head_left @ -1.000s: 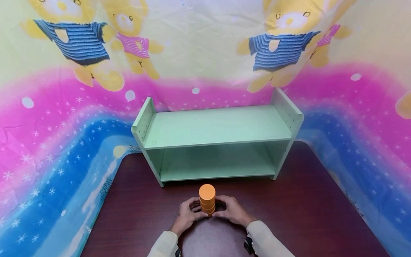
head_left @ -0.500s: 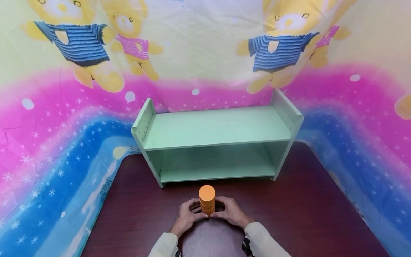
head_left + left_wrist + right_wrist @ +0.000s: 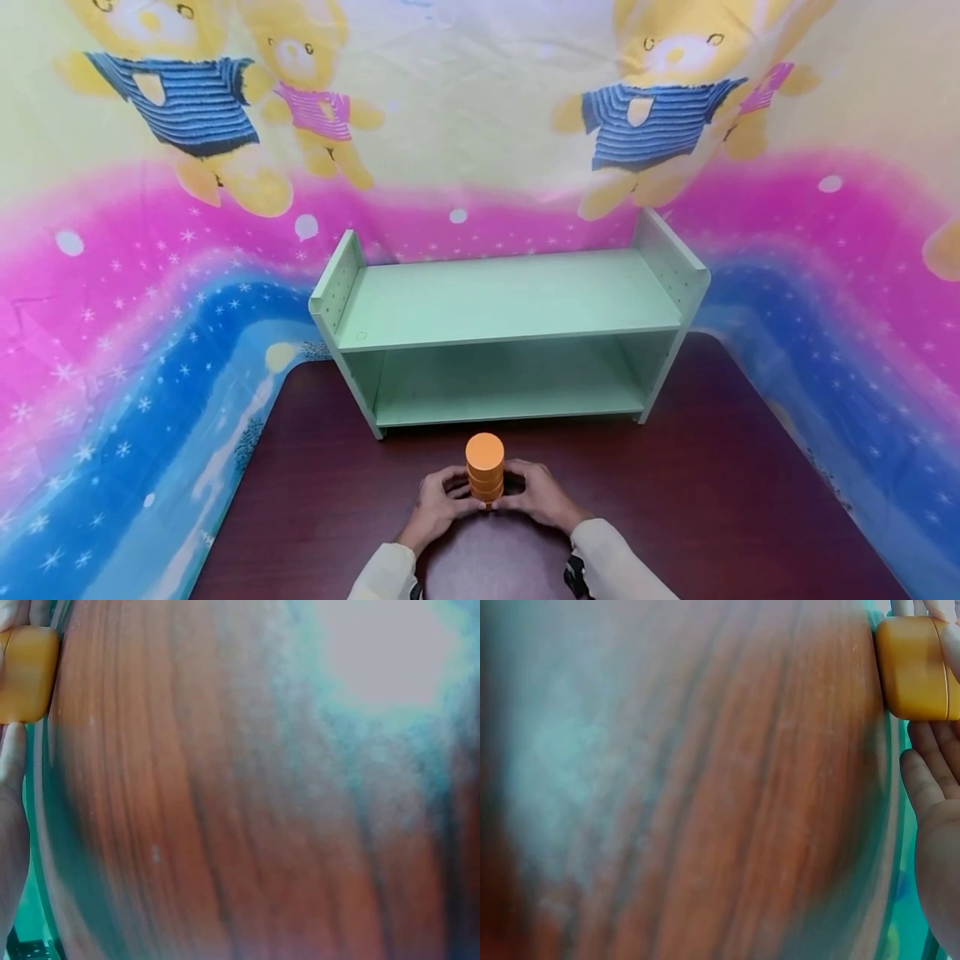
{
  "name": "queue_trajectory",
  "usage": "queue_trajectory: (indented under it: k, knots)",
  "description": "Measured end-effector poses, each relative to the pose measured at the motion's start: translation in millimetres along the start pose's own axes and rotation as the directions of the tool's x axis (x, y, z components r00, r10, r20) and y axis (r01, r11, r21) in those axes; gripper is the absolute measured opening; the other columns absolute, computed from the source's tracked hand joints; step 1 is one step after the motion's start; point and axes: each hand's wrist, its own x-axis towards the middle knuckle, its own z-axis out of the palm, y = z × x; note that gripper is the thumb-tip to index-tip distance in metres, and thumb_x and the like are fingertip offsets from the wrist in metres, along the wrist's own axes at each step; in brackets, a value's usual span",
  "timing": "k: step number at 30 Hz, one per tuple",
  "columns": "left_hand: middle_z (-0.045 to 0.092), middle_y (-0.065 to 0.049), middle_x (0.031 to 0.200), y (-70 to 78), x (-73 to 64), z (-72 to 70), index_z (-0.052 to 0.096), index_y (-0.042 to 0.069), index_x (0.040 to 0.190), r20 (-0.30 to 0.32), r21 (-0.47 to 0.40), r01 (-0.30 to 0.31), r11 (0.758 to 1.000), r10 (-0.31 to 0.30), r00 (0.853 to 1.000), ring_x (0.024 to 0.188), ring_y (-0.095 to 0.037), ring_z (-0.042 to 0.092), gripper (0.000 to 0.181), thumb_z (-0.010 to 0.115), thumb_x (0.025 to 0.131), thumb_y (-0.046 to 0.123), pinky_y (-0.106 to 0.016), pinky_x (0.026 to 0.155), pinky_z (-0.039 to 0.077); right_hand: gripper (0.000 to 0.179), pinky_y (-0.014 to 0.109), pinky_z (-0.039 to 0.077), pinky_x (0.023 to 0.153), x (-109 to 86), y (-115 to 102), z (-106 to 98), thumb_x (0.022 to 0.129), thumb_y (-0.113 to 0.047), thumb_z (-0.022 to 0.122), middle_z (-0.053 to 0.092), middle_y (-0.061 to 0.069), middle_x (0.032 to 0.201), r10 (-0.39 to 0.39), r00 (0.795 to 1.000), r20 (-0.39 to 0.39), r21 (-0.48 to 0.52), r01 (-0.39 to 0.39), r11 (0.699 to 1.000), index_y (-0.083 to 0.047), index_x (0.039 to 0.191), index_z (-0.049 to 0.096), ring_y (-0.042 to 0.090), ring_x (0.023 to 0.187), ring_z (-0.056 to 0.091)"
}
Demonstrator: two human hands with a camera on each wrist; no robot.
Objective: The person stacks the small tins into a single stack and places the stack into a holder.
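An orange cylinder (image 3: 485,467) with a flat round top and seams around its side stands upright on the dark reddish-brown table. It looks like several round pieces stacked; its exact kind cannot be told. From the left, my left hand (image 3: 437,506) holds it low down, with the thumb in front and the fingers behind. My right hand (image 3: 546,497) grips it the same way from the right. In the left wrist view part of the orange cylinder (image 3: 26,675) shows at the upper left edge. The right wrist view has the orange cylinder (image 3: 913,667) at its upper right, between fingers.
Behind the hands stands a pale green two-tier shelf (image 3: 510,296) with raised side panels. The table (image 3: 705,500) extends to both sides. A printed cloth (image 3: 465,125) with teddy bears hangs around the back and sides.
Nothing has clearly moved: both hands keep their hold on the orange cylinder in the same place. Only the head view shifts very slightly.
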Motion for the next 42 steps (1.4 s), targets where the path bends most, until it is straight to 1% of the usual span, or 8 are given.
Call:
queue_trajectory:
  k: [4,9,15,27,31,34,38,42]
  knots:
    - [0.061,-0.020,0.112,15.6,-3.9,0.1,0.061,-0.003,0.113,0.022,0.022,-0.017,1.000,0.016,1.000,0.105,-0.034,0.059,0.049,0.081,0.069,0.001,-0.036,0.086,0.053,0.055,0.036,0.048,0.095,0.4,0.8,-0.4,0.073,-0.042,0.076,0.062,-0.006,0.114,-0.004,1.000,0.004,0.005,0.004,1.000,-0.017,0.120,0.062,0.012,0.107,0.056]
    - [0.062,-0.017,0.112,21.2,-5.0,-0.2,0.062,0.000,0.113,0.035,0.042,-0.014,0.999,0.012,0.999,0.106,-0.033,0.059,0.047,0.080,0.070,0.001,-0.037,0.087,0.052,0.055,0.037,0.048,0.095,0.7,0.4,-0.4,0.074,-0.043,0.076,0.062,-0.006,0.115,-0.003,1.000,0.006,0.007,0.003,1.000,-0.018,0.120,0.061,0.011,0.108,0.056]
    - [0.062,-0.017,0.111,20.3,-4.2,0.1,0.062,-0.001,0.113,0.034,0.044,-0.030,0.999,0.029,0.999,0.105,-0.032,0.059,0.047,0.080,0.069,0.001,-0.038,0.088,0.052,0.054,0.036,0.048,0.094,1.4,1.7,0.2,0.074,-0.044,0.075,0.061,-0.006,0.115,0.003,1.000,0.006,0.008,-0.003,1.000,-0.018,0.120,0.061,0.012,0.108,0.056]
    - [0.061,-0.020,0.113,21.8,-3.8,-0.2,0.062,-0.002,0.113,0.045,0.039,-0.008,0.999,0.006,0.999,0.104,-0.036,0.059,0.047,0.079,0.070,0.000,-0.033,0.084,0.054,0.055,0.035,0.049,0.094,1.0,0.1,-0.2,0.073,-0.043,0.075,0.062,-0.006,0.113,0.009,1.000,-0.001,0.023,-0.009,1.000,-0.016,0.118,0.062,0.011,0.106,0.057]
    - [0.062,-0.017,0.113,8.5,2.3,-1.2,0.063,0.001,0.114,0.040,0.052,-0.025,0.998,0.023,0.999,0.103,-0.030,0.061,0.048,0.081,0.069,0.004,-0.030,0.083,0.054,0.054,0.033,0.050,0.091,1.8,-1.5,-2.9,0.073,-0.042,0.076,0.062,-0.006,0.111,0.009,1.000,0.000,0.031,-0.009,0.999,-0.015,0.118,0.062,0.010,0.104,0.058]
    - [0.062,-0.017,0.113,7.4,4.5,-1.4,0.063,0.001,0.114,0.043,0.054,-0.050,0.997,0.048,0.998,0.101,-0.031,0.061,0.048,0.081,0.069,0.003,-0.031,0.082,0.055,0.053,0.031,0.051,0.090,2.9,-2.8,-4.6,0.073,-0.039,0.077,0.062,-0.006,0.110,0.007,1.000,-0.001,0.049,-0.007,0.999,-0.014,0.117,0.063,0.010,0.103,0.058]
    - [0.061,-0.019,0.112,26.8,1.4,-0.7,0.062,-0.002,0.114,0.058,0.056,-0.071,0.996,0.067,0.996,0.101,-0.036,0.060,0.048,0.079,0.069,-0.003,-0.035,0.082,0.055,0.052,0.028,0.053,0.087,3.9,-3.6,-5.8,0.073,-0.034,0.079,0.061,-0.004,0.109,0.007,1.000,0.000,0.112,-0.007,0.994,-0.011,0.116,0.063,0.012,0.101,0.060]
    - [0.061,-0.018,0.112,34.8,1.7,-0.8,0.062,-0.002,0.113,0.067,0.064,-0.071,0.995,0.066,0.996,0.100,-0.035,0.061,0.048,0.079,0.069,-0.004,-0.032,0.080,0.055,0.051,0.029,0.054,0.085,4.3,-3.7,-7.3,0.073,-0.032,0.079,0.061,-0.003,0.108,0.008,1.000,0.001,0.146,-0.008,0.989,-0.011,0.116,0.063,0.012,0.099,0.061]
